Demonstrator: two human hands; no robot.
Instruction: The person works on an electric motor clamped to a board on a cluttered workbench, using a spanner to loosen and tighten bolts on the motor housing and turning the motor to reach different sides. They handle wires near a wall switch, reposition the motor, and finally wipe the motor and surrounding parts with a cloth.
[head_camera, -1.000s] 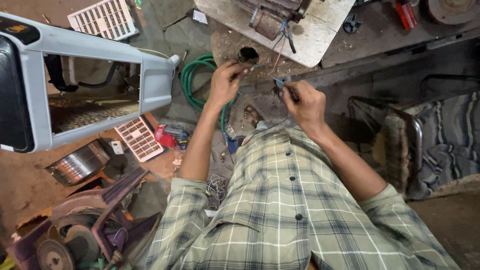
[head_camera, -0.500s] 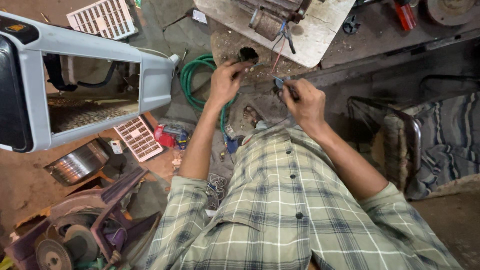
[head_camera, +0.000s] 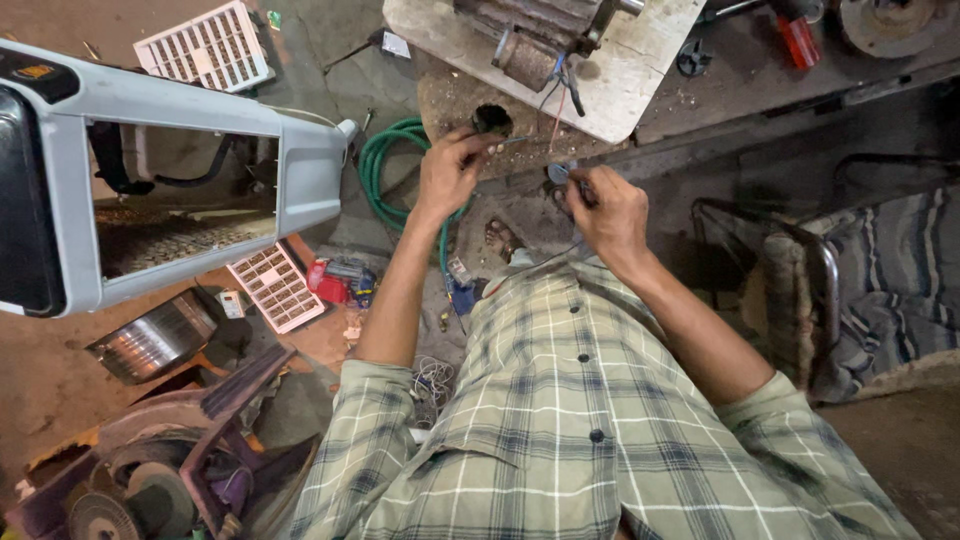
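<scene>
While left hand (head_camera: 452, 172) pinches wire (head_camera: 518, 141), right hand (head_camera: 608, 208) grips tool (head_camera: 562, 174)

A big grey case (head_camera: 150, 190) stands at the left. A green hose (head_camera: 385, 170) lies coiled on the floor. Two white grilles (head_camera: 205, 45) (head_camera: 277, 287) lie near it. A striped cloth (head_camera: 890, 270), maybe a blanket, sits at the right.

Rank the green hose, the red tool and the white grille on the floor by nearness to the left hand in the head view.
From the left hand:
1. Green hose, coiled just left of it.
2. Red tool, lower left on the floor.
3. White grille, far upper left.
</scene>
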